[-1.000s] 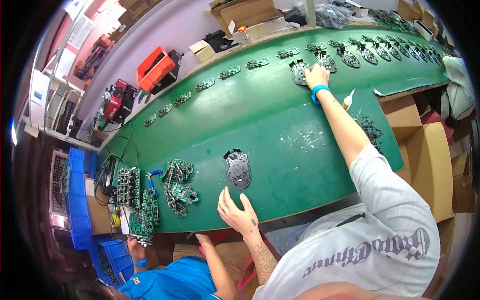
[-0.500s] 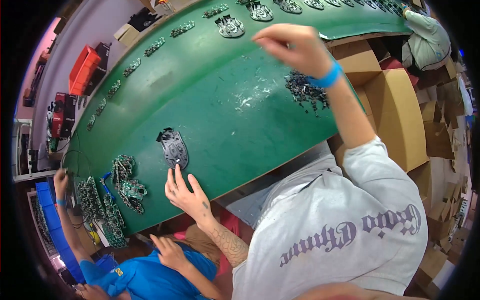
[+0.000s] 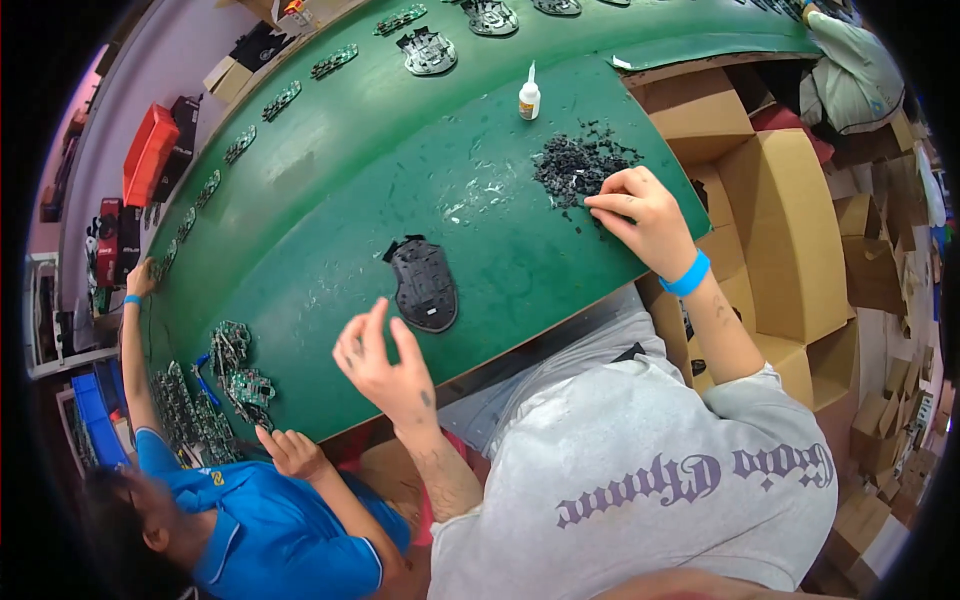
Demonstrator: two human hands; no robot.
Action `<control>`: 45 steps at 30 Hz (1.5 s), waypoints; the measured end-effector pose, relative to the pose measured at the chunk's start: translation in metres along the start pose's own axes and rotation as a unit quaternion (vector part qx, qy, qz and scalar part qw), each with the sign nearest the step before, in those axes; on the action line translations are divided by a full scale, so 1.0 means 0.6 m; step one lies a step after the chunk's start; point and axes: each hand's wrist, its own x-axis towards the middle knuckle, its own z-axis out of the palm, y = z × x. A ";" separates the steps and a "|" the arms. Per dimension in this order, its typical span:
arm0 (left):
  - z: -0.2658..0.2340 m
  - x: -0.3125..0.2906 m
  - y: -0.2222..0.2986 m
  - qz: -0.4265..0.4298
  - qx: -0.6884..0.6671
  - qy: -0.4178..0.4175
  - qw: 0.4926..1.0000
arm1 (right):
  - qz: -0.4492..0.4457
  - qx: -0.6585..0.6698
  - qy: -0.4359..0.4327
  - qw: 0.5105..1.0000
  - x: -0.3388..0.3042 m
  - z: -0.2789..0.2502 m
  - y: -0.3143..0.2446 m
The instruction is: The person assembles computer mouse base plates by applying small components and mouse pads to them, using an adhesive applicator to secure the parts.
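A dark, curved plastic shell (image 3: 424, 284), shaped like a computer mouse part with a small white patch, lies on the green table. My left hand (image 3: 385, 358) hovers just at its near left side, fingers spread and holding nothing. My right hand (image 3: 645, 218) is at the near edge of a heap of small black plastic pieces (image 3: 575, 168). Its thumb and fingertips are pinched together; whatever is between them is too small to make out. Beyond the heap stands a small white bottle (image 3: 529, 101) with a narrow pointed tip.
Green circuit boards (image 3: 281, 100) and grey shells (image 3: 428, 52) line the far green strip. At left, a co-worker in a blue shirt (image 3: 290, 540) sits near piled circuit boards (image 3: 243, 378). An open cardboard box (image 3: 790, 230) stands at right; another person (image 3: 850, 80) is beyond.
My right hand has come back from the far side to the heap, and the white bottle now shows. The shell lies farther right, and my left fingers have come off its near end.
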 end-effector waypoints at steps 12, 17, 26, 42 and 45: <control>0.072 0.088 0.007 0.012 -0.054 -0.120 0.991 | -0.002 0.098 -0.062 0.993 0.024 0.024 -0.069; 0.051 0.084 0.010 -0.146 -0.200 -0.145 0.958 | 0.162 0.502 -0.155 0.836 0.014 0.099 -0.105; 0.071 0.024 -0.014 -0.204 -0.485 0.021 0.850 | 0.340 0.659 -0.065 0.668 0.039 0.134 -0.119; 0.065 0.008 -0.001 -0.248 -0.521 -0.020 0.817 | 0.402 0.668 -0.141 0.610 0.049 0.143 -0.132; 0.068 0.005 -0.006 -0.226 -0.491 -0.030 0.841 | 0.185 0.471 -0.126 0.853 0.042 0.167 -0.145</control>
